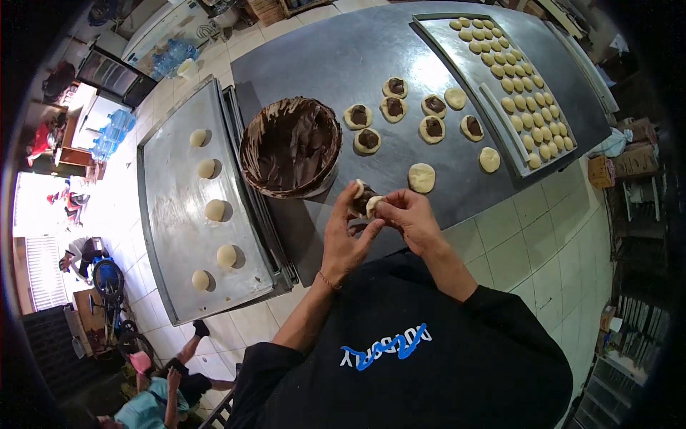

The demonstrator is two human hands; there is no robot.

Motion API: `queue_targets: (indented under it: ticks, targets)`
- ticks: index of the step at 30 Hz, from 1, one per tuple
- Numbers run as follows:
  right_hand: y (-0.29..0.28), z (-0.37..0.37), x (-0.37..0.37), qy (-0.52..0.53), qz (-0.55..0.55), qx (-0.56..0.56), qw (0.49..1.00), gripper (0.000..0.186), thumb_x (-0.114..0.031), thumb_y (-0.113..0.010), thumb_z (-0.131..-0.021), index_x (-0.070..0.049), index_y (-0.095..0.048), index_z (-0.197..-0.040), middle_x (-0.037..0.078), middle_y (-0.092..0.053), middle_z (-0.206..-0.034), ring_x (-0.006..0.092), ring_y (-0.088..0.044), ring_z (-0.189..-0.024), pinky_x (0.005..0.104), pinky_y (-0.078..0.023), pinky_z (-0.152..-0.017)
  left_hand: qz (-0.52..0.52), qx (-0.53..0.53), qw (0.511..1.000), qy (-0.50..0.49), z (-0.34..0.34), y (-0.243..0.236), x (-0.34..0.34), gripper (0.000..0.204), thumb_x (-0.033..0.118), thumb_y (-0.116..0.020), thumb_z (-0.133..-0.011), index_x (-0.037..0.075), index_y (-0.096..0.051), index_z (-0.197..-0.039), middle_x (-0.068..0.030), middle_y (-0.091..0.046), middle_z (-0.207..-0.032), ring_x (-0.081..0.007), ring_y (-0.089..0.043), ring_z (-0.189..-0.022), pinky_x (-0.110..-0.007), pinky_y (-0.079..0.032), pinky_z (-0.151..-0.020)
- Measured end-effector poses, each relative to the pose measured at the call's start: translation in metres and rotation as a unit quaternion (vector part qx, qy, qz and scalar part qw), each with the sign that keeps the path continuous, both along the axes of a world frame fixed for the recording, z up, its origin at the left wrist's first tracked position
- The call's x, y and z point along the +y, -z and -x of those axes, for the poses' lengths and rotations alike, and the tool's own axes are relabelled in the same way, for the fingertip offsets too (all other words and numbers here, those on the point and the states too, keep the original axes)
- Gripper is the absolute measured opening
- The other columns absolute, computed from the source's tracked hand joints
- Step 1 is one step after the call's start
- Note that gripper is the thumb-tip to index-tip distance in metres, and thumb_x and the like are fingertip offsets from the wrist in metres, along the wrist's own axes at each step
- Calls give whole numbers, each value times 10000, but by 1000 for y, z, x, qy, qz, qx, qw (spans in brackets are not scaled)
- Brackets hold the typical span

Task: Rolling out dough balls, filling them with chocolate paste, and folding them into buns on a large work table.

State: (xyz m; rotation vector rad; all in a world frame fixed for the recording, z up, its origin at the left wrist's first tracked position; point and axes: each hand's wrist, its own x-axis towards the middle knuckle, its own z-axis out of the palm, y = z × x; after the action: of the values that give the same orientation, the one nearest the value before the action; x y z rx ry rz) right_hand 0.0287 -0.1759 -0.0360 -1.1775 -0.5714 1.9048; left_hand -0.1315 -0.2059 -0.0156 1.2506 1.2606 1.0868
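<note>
- L hand (344, 236) cradled a dough round w/ brown filling (366, 199), fingers & thumb curled about it; R hand (409, 218) pinched its pale edge, so both were narrow on the same pc.
- That pc was up off the desk (321, 71), near its close edge, just R of the bucket (325, 184) & a bit toward the person.
- Risk: filling could've squeezed out if the pinch was too hard or the dollop too big.
- Risk: dough might've torn if stretched unevenly; filling on the edge would prob have spoiled the seal.
- Risk: a slip might've dropped it off the desk, hands being so near the edge.
- Edges: bucket rim was close L, so a careless L swing could've caught it; plain disc (421, 178) lay just beyond R hand, filled rounds (393, 109) farther off.
- Room: L tray (175, 143) had wide gaps btwn its pale balls (214, 209); R tray (457, 63) was tightly packed, w/ little space btwn rows.
</note>
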Motion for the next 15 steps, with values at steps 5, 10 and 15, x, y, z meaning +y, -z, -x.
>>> queue_targets:
  ticks: [5,10,15]
  targets:
    - [-44,7,3,-88,-137,65,985,483,-16,-693,-828,64,-490,-1258,115,-599,-1094,175,-618,-975,281,-545,-793,-83,20,996,-39,25,-4,4,402,95,-709,-832,38,-573,-1205,-77,-470,-1255,-197,-575,-1037,-268,-543,-770]
    - [-69,0,-3,-120,-318,-193,921,307,9,-670,-826,18,-607,-1126,109,-610,-1127,194,-624,-996,296,-540,-803,0,-79,997,15,53,-34,5,241,71,-656,-873,29,-640,-1110,-51,-485,-1150,-128,-566,-961,-240,-522,-696]
    - [-112,15,7,-79,-616,-347,703,371,38,-708,-740,8,-618,-1098,152,-626,-1005,270,-658,-867,315,-541,-688,-206,272,934,101,57,-89,11,349,-17,-678,-775,74,-668,-1112,-125,-602,-1053,-189,-580,-903,-301,-498,-744]
